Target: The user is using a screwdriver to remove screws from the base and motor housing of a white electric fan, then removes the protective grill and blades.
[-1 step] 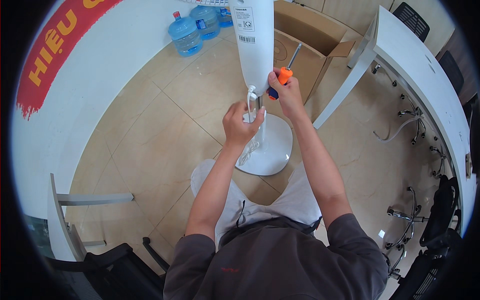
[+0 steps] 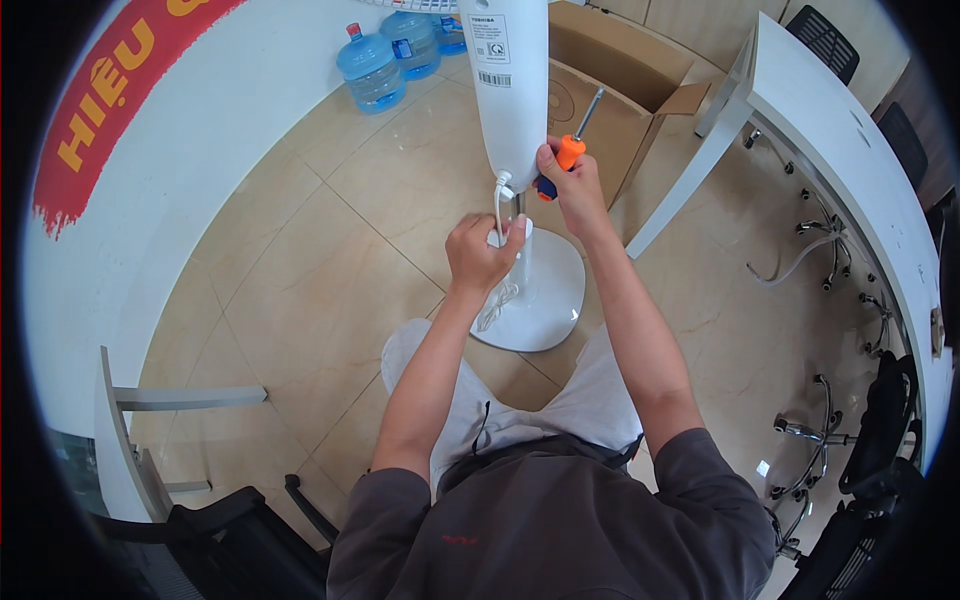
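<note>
A white standing fan's body (image 2: 512, 110) rises in front of me, with a label on its back and a white power cord (image 2: 498, 208) coming out near its lower end. Just below it, my left hand (image 2: 482, 248) is closed round the fan pole (image 2: 519, 207), thumb along the near side; its other fingertips are hidden. My right hand (image 2: 580, 190) grips an orange and dark blue screwdriver (image 2: 570, 153), metal shaft pointing up and away. That hand's thumb side is against the fan body's right edge. The round-cornered white base (image 2: 545, 315) stands on the floor between my knees.
An open cardboard box (image 2: 600, 125) stands behind the fan to the right. Large blue water bottles (image 2: 370, 70) line the white wall at far left. A white table (image 2: 820, 120) with wheeled chairs runs along the right; a black chair (image 2: 230, 535) is at lower left.
My left thumb has shifted slightly down along the pole. My right hand and the screwdriver stay where they were.
</note>
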Demonstrator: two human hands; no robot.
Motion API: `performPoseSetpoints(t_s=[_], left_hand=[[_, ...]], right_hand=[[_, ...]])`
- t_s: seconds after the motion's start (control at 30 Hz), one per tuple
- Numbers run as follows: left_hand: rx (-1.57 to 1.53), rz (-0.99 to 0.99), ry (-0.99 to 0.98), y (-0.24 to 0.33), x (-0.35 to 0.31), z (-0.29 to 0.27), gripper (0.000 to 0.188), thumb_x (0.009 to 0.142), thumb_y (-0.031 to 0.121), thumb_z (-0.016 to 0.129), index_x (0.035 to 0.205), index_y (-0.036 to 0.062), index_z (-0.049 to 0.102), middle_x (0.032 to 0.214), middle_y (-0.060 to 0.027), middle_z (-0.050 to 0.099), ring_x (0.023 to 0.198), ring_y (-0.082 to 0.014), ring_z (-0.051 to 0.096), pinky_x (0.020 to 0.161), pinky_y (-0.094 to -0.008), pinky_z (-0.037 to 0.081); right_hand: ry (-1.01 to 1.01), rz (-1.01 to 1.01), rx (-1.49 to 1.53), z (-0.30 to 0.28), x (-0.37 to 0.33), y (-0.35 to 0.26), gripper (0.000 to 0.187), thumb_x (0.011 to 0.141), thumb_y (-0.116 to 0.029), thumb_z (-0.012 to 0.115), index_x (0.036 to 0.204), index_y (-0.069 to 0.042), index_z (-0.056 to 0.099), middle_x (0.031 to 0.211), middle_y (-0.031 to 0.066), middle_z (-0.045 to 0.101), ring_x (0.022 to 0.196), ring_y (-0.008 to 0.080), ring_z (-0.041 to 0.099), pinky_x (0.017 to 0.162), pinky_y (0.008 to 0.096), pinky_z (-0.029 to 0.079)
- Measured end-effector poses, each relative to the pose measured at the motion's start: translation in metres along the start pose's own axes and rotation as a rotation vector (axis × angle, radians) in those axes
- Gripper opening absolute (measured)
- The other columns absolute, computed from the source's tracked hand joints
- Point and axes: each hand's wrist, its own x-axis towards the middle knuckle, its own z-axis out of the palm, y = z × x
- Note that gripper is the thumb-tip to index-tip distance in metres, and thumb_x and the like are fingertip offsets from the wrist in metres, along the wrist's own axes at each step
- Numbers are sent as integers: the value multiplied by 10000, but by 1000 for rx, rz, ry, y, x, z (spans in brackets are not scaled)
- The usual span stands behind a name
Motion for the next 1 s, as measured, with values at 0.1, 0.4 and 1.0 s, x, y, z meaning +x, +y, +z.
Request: performPoseSetpoints(t_s=[0.1, 0.4, 1.0], left_hand=[[-134, -33, 1, 6, -8, 6, 301, 782, 247, 750, 927, -1, 662, 915, -121, 681, 714, -202, 654, 522, -275, 470], [-390, 3, 116, -1, -10, 11, 298, 834, 204, 671, 1031, -11, 607, 958, -155, 655, 860, -247, 658, 670, -337, 523], [-573, -49, -45, -23, -17, 13, 476, 837, 143, 590, 1280, -28, 552, 1253, -162, 556, 1076, -237, 556, 879, -368, 474]], right_hand=[[0, 6, -18, 0, -1, 0, 469, 904, -369, 706, 1157, 21, 648, 831, 13, 639, 681, 69, 549, 624, 245, 478], [17, 13, -29, 0, -1, 1, 468, 904, -369, 705, 1155, 20, 647, 855, 22, 654, 701, 76, 569, 642, 258, 500], [9, 8, -15, 1, -2, 0, 441, 914, -350, 697, 1145, 22, 646, 862, 26, 659, 716, 75, 576, 646, 259, 497]])
